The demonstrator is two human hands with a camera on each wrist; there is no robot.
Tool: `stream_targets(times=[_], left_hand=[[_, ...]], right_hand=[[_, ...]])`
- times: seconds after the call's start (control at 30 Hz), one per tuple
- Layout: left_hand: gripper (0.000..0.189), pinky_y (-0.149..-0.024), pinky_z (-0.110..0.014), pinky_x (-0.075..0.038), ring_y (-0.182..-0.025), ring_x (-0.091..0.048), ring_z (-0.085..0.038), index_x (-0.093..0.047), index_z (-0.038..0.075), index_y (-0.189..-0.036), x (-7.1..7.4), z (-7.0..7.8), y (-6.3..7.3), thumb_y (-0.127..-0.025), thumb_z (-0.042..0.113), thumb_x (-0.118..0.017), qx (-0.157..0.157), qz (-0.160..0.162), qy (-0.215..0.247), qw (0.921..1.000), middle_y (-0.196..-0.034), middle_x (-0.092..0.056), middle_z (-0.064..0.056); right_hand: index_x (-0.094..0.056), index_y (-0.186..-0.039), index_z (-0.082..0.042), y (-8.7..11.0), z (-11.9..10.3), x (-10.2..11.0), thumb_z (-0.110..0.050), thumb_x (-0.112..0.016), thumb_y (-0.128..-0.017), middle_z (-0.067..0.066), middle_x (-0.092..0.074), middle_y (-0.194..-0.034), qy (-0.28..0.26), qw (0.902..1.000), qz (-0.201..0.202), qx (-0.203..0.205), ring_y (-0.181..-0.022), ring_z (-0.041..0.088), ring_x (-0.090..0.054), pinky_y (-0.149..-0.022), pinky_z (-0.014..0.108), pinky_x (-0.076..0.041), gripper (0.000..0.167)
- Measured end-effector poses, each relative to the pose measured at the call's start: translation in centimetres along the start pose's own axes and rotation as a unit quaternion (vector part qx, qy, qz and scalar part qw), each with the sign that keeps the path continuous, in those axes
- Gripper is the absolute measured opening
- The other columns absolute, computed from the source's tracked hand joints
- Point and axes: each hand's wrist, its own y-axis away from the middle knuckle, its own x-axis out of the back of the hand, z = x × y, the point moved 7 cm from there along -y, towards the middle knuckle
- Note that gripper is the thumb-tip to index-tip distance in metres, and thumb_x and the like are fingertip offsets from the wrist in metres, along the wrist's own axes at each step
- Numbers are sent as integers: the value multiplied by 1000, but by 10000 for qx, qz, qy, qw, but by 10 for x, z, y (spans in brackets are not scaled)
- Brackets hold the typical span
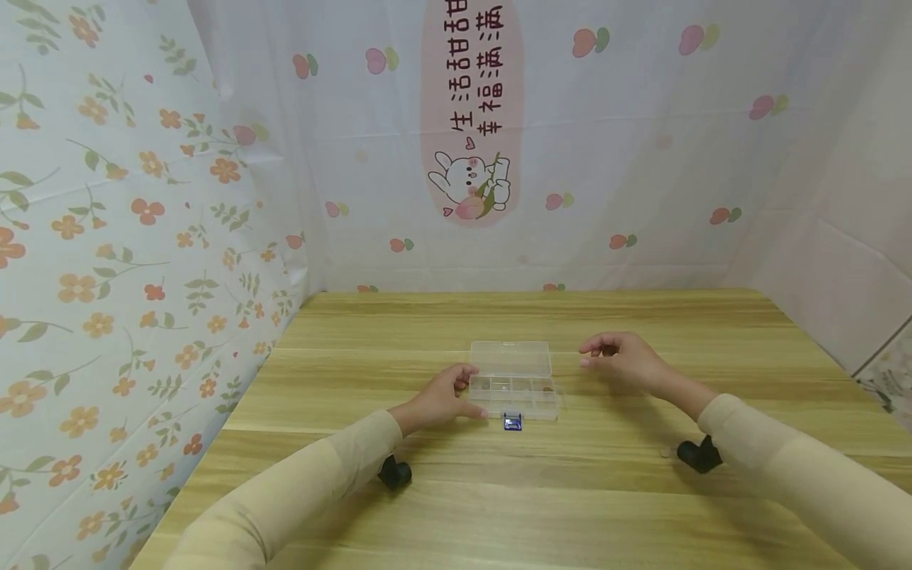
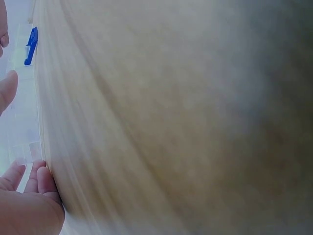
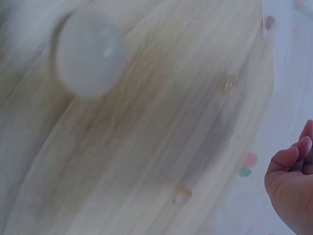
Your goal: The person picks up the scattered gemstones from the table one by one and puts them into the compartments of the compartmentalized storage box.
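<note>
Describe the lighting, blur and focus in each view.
Head view: soft light, but the clear plastic box looks faint against the tabletop; left wrist view: tabletop grain blurred, box pale and washed out; right wrist view: round whitish object out of focus, dim shadow across the tabletop.

A wood-grain tabletop (image 1: 456, 507) runs back to a white backdrop (image 1: 627, 142) bearing small fruit prints (image 1: 585, 43), Chinese characters (image 1: 490, 59) and a rabbit (image 1: 463, 176); at left hangs a flowered cloth (image 1: 128, 261).
</note>
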Motion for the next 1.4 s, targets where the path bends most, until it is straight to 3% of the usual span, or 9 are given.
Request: stream_targets(times=[0.67, 1.13, 1.4], left_hand=[[76, -99, -41, -39, -112, -45, -22, -48, 9, -138, -1, -3, -1, -74, 24, -86, 106, 0, -79, 9999, -123, -49, -4], [74, -98, -41, -39, -112, -46, -22, -49, 9, -137, 0, -1, 0, -75, 23, -86, 74, -14, -96, 9999, -123, -49, -5], [74, -98, -41, -39, -112, -46, -22, -49, 9, -137, 0, -2, 0, -75, 24, -86, 86, -20, -119, 9999, -123, -49, -4]], right_hand=[[-60, -118, 8, 23, 35, 41, -20, -69, -92, 10, -58, -96, 199, 9995, 184, -134, -77, 15, -52, -65, 30, -48, 40], [-59, -119, 9, 37, 61, 49, -23, -71, -91, 10, -59, -93, -59, 9994, 15, -332, -75, 17, -53, -59, 29, -47, 44], [-59, -118, 8, 44, 72, 50, -22, -70, -91, 10, -60, -102, 137, 9993, -21, -349, -85, 10, -54, -68, 26, -48, 42]])
